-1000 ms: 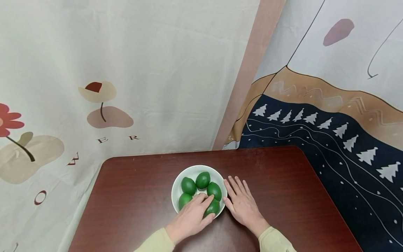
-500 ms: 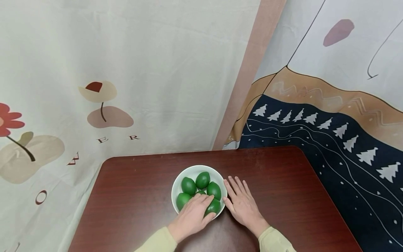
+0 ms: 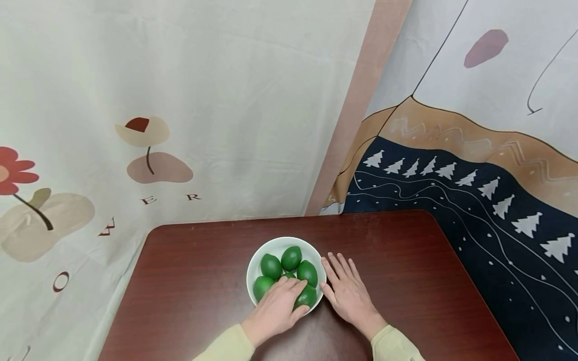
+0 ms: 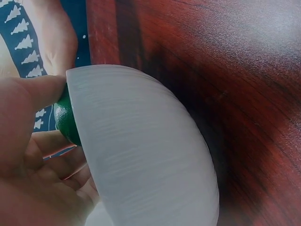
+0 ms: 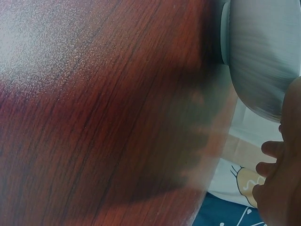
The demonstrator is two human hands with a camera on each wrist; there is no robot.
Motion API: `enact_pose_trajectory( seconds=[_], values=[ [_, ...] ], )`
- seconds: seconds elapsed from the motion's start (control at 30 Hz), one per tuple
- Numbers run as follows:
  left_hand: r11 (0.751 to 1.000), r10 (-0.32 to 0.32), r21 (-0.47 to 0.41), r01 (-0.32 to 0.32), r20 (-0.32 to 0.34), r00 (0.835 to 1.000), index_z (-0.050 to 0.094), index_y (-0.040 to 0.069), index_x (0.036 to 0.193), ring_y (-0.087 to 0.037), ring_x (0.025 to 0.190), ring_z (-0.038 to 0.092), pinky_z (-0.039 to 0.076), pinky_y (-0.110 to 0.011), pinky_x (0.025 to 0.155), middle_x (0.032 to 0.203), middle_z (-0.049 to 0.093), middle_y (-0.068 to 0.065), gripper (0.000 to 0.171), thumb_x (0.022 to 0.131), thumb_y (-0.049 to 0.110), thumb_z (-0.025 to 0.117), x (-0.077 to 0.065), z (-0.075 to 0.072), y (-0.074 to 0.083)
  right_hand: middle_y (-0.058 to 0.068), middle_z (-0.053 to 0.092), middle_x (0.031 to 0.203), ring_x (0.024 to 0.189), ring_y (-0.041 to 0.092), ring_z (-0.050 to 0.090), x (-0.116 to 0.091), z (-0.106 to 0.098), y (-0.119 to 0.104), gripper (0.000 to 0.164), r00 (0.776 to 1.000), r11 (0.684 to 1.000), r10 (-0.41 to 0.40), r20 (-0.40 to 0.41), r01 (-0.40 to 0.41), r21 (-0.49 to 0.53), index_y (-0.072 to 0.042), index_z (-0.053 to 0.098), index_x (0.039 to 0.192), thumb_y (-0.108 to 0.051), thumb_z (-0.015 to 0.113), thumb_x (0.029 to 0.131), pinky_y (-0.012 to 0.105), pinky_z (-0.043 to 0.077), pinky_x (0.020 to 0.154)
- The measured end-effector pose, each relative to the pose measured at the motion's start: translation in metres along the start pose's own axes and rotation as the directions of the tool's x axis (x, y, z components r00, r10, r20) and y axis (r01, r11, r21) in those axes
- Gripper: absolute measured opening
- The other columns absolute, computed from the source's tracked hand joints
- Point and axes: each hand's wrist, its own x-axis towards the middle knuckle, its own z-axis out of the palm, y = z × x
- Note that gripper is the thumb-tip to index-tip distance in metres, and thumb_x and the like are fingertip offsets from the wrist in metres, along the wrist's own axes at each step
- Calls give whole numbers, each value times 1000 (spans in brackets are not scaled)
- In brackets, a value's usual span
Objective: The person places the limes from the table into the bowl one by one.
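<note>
A white bowl (image 3: pixel 265 249) with several limes (image 3: pixel 291 258) stands on the table in the head view. My left hand (image 3: pixel 274 310) reaches over its near rim. Thumb and fingers lie curled round the near-right lime (image 3: pixel 305 297), while the fingers partly cover a lime (image 3: pixel 289 275) in the middle. In the left wrist view the thumb (image 4: pixel 44 90) is against a lime (image 4: pixel 67 117) at the rim; the bowl's wall (image 4: pixel 146 141) hides the rest. My right hand (image 3: pixel 351 297) rests beside the bowl, fingers straight and fingertips by its right side; in the right wrist view it shows partly (image 5: pixel 282 179).
The dark red-brown wooden table (image 3: pixel 198 281) has rounded far corners. A pale printed curtain (image 3: pixel 235 110) hangs behind it, and a navy cloth with white trees (image 3: pixel 451 220) hangs at the right.
A lime has come into sight in the middle of the bowl, under my left fingers. The near-left and near-right limes have shifted slightly outward. My right hand has stayed still.
</note>
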Motion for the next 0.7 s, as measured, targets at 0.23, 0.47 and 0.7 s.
enact_pose_trajectory(
  seconds=[0.23,0.47,0.7],
  values=[
    [1000,-25,-11,26,35,999,66,2,133,-23,114,61,47,-37,107,124,68,-4,54,92,35,75,-1,-3,1,15,40,162,152,39,34,0,0,0,62,1000,1000,-2,-2,2,11,-9,43,158,-40,55,106,56,22,123],
    [998,-48,-45,50,27,998,65,1,134,-24,116,60,45,-42,111,126,67,-6,56,90,34,76,-3,-6,0,15,39,163,152,38,34,0,1,1,62,1000,1000,-5,7,5,0,-10,41,159,-42,53,106,56,23,123],
    [997,-55,-59,54,-9,998,66,0,134,-25,119,60,46,-45,109,130,66,-11,58,88,34,77,-7,-7,-2,14,38,164,153,37,32,-1,0,1,62,1000,1000,3,16,-3,13,-10,41,159,-43,50,107,56,23,124]
  ],
)
